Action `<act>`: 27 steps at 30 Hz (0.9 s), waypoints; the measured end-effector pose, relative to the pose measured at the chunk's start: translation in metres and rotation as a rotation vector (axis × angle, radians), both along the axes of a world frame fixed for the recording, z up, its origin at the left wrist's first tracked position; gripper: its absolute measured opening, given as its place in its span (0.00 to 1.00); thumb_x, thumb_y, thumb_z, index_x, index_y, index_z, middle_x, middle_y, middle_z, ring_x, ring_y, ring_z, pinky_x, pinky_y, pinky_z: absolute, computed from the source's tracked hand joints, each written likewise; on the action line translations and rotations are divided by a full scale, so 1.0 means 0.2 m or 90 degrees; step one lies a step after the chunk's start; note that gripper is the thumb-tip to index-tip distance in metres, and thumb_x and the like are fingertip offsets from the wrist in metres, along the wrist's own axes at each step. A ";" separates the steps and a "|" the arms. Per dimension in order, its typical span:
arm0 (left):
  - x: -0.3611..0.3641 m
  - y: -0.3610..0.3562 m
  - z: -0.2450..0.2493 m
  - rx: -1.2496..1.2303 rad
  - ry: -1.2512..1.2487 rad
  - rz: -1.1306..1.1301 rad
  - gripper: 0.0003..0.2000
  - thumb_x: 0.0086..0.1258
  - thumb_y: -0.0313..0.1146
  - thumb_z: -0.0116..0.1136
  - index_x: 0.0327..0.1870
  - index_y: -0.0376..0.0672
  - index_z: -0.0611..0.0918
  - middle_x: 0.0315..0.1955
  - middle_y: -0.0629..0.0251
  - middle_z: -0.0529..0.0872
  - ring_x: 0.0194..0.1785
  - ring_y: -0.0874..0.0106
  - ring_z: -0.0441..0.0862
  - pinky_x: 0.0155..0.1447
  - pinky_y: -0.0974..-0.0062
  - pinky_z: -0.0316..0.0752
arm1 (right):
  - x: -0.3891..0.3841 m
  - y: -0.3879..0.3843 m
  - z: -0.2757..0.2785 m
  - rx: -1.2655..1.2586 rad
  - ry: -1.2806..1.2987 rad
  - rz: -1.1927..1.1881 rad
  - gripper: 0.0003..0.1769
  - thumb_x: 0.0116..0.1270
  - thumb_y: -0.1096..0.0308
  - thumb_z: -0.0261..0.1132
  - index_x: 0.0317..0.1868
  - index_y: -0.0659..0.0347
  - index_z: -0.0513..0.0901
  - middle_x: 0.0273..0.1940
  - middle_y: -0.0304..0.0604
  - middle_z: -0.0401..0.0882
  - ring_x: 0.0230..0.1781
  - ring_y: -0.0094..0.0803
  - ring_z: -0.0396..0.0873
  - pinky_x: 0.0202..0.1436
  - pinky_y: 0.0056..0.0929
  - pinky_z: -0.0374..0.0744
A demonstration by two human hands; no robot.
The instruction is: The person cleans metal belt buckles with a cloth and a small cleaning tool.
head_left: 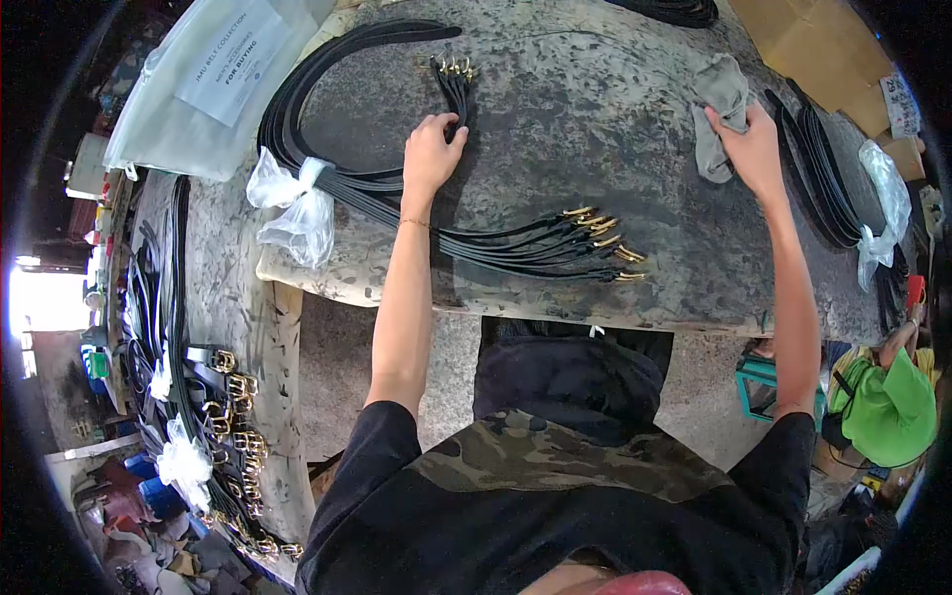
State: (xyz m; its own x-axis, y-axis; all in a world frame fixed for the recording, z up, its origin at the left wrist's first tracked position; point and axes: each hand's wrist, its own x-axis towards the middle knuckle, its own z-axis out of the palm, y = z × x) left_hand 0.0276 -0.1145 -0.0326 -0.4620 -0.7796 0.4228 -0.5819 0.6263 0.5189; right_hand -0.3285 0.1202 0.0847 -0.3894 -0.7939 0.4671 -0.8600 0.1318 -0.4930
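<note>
My left hand (pixel 433 151) is closed around a small bunch of black straps (pixel 457 97) whose gold-coloured ends point away from me. Below and beside it lies a larger bundle of black belts (pixel 516 248), with gold-coloured tips fanned out at its right end and a clear plastic wrap (pixel 302 203) tied round it at the left. To the right, my right hand (pixel 746 144) grips a crumpled grey cloth (pixel 716 119) against the dark, stained table (pixel 595 129).
More black belts (pixel 818 174) with plastic lie at the right. A white labelled bag (pixel 198 89) and cardboard (pixel 818 50) are at the back. Buckled belts (pixel 223 407) hang over the left side. A person in green (pixel 886 407) is at the lower right.
</note>
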 end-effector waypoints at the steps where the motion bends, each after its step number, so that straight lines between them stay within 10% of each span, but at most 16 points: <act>1: 0.00 0.00 0.00 0.000 -0.007 0.006 0.14 0.62 0.38 0.63 0.45 0.39 0.84 0.37 0.53 0.84 0.40 0.56 0.83 0.46 0.61 0.77 | 0.01 0.01 0.00 -0.001 -0.001 0.000 0.18 0.60 0.66 0.69 0.48 0.65 0.80 0.43 0.54 0.82 0.44 0.52 0.80 0.49 0.37 0.77; 5: 0.00 0.00 -0.02 -0.006 0.006 0.000 0.14 0.63 0.38 0.63 0.45 0.39 0.84 0.37 0.53 0.84 0.40 0.55 0.83 0.46 0.61 0.77 | 0.19 0.04 -0.04 0.009 -0.129 0.151 0.15 0.54 0.80 0.64 0.45 0.66 0.80 0.46 0.49 0.81 0.44 0.34 0.80 0.50 0.30 0.75; 9: 0.00 0.02 0.01 -0.020 -0.013 0.006 0.15 0.63 0.38 0.63 0.46 0.38 0.84 0.38 0.53 0.85 0.41 0.55 0.83 0.47 0.62 0.77 | 0.16 0.14 -0.39 0.226 0.136 0.446 0.23 0.42 0.85 0.58 0.43 0.62 0.82 0.44 0.50 0.76 0.43 0.51 0.78 0.45 0.40 0.78; 15: 0.00 0.00 -0.02 -0.024 -0.003 -0.011 0.13 0.63 0.37 0.63 0.44 0.39 0.83 0.37 0.53 0.84 0.41 0.55 0.82 0.47 0.61 0.77 | -0.05 0.08 -0.48 0.169 0.113 0.129 0.25 0.43 0.83 0.59 0.47 0.62 0.81 0.46 0.51 0.74 0.45 0.55 0.76 0.49 0.42 0.77; 22: 0.00 0.00 -0.01 -0.028 -0.019 -0.004 0.14 0.63 0.38 0.64 0.44 0.38 0.84 0.37 0.53 0.85 0.40 0.57 0.84 0.46 0.63 0.78 | 0.34 -0.04 -0.36 0.168 0.049 0.393 0.27 0.45 0.81 0.61 0.51 0.60 0.80 0.49 0.51 0.74 0.49 0.50 0.77 0.49 0.37 0.78; 24: 0.00 0.01 0.00 0.002 0.009 -0.007 0.13 0.62 0.37 0.63 0.44 0.38 0.84 0.37 0.54 0.84 0.41 0.55 0.83 0.46 0.61 0.77 | 0.33 -0.10 -0.51 0.145 0.281 0.427 0.29 0.45 0.80 0.63 0.54 0.57 0.80 0.51 0.53 0.74 0.50 0.49 0.77 0.47 0.40 0.81; 27: 0.00 0.02 0.01 -0.023 0.009 -0.002 0.14 0.62 0.37 0.63 0.44 0.38 0.84 0.36 0.54 0.84 0.40 0.55 0.83 0.45 0.62 0.77 | 0.20 -0.15 -0.51 0.250 0.226 0.116 0.27 0.50 0.79 0.64 0.55 0.58 0.78 0.50 0.53 0.74 0.51 0.50 0.76 0.54 0.42 0.78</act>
State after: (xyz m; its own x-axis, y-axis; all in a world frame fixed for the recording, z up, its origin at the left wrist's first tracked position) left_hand 0.0280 -0.1114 -0.0310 -0.4587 -0.7622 0.4568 -0.5721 0.6466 0.5046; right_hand -0.2887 0.0900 -0.0176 -0.1019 -0.9745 0.1998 -0.9904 0.0804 -0.1126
